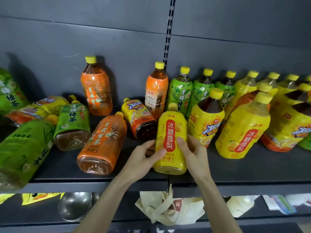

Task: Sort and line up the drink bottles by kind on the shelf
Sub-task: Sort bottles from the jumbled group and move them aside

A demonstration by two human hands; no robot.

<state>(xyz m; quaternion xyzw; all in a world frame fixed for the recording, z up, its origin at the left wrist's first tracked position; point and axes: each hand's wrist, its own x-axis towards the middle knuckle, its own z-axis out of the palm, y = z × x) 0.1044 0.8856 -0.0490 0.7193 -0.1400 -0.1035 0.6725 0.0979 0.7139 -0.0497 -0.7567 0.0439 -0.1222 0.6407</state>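
Both hands, left hand [146, 156] and right hand [191, 151], clasp a yellow bottle [171, 142] at its lower body; full, likely heavy, film slick.

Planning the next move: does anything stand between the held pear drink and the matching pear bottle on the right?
An iced tea bottle stands between the pear drink, gripped by left hand and right hand, and the matching pear bottle, slightly behind the line. The shelf before it looks bare.
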